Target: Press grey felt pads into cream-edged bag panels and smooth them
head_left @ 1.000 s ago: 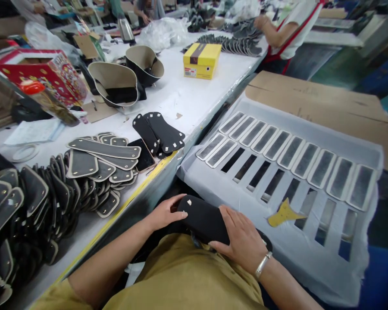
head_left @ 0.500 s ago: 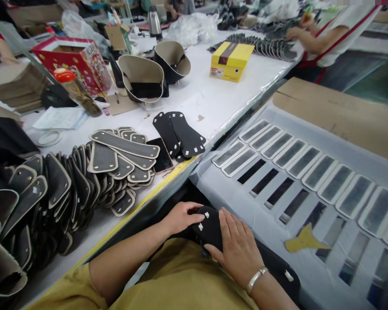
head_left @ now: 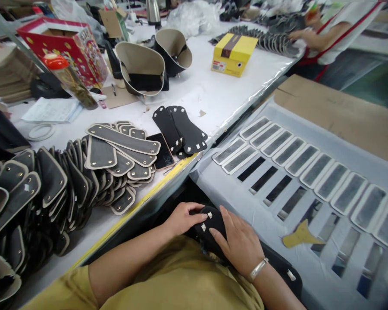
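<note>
A long black padded piece (head_left: 213, 221) with small white tabs lies across my lap, low in the middle of the view. My left hand (head_left: 185, 218) grips its near-left rounded end, thumb on top beside two tabs. Over its upper face rests my right hand (head_left: 241, 243), fingers together along the far edge and thumb bent inward; a silver bracelet is on that wrist. The underside of the piece and some fingertips are hidden. Two similar black pieces (head_left: 189, 129) lie on the white table beside a phone (head_left: 163, 151).
Grey panels with pale borders (head_left: 123, 140) are heaped at the left. A slotted grey board (head_left: 207, 172) at the right bears pale-edged strips and a yellow scrap (head_left: 300, 236). Farther back stand a yellow box (head_left: 234, 54), a bottle (head_left: 74, 84) and a red box (head_left: 67, 47). A person works at upper right.
My right thumb has moved up and inward over the black piece. The piece has shifted slightly right. The view has tilted a little, so the table things appear higher.
</note>
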Tool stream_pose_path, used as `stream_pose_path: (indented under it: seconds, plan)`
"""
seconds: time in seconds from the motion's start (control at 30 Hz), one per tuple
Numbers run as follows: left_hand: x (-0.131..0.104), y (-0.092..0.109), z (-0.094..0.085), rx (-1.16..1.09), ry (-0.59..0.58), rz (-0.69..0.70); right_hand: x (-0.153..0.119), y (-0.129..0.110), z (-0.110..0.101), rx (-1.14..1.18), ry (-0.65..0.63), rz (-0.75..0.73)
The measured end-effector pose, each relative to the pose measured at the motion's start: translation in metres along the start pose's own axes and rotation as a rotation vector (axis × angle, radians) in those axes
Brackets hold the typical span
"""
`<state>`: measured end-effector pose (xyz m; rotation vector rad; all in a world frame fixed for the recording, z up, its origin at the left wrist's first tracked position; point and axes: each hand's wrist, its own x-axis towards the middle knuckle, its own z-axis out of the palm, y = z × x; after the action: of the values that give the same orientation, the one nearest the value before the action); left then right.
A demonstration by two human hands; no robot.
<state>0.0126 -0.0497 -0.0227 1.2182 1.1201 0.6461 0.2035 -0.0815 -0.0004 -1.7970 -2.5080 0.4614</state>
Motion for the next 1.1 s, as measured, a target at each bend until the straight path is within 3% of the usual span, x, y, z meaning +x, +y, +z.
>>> stream_pose_path:
  seconds: [0.17, 0.27, 0.37, 0.47, 0.57, 0.7, 0.97, 1.1]
  plan:
    - [-0.009, -0.008, 0.005, 0.177, 0.098, 0.136, 0.012, 0.005, -0.012, 0.128, -0.2, 0.134]
    - [-0.012, -0.013, 0.008, 0.23, 0.123, 0.197, 0.017, 0.003, -0.015, 0.153, -0.228, 0.124]
    - [-0.012, -0.018, 0.013, 0.251, 0.137, 0.23, 0.01, -0.001, -0.01, 0.013, -0.04, 0.077]
    - [-0.012, -0.023, 0.017, 0.246, 0.162, 0.235, -0.009, -0.007, 0.004, -0.154, 0.175, -0.076]
    - [-0.01, -0.027, 0.018, 0.267, 0.176, 0.262, -0.028, -0.016, 0.017, -0.197, 0.196, -0.223]
    - [-0.01, -0.027, 0.016, 0.383, 0.175, 0.291, -0.048, -0.014, 0.019, -0.214, 0.198, -0.211]
    - [-0.008, -0.023, 0.014, 0.432, 0.15, 0.189, -0.129, 0.03, 0.0, -0.251, 0.192, -0.062]
    - [-0.004, 0.005, 0.011, 0.521, -0.028, 0.131, -0.145, 0.057, -0.003, -0.184, 0.283, -0.045]
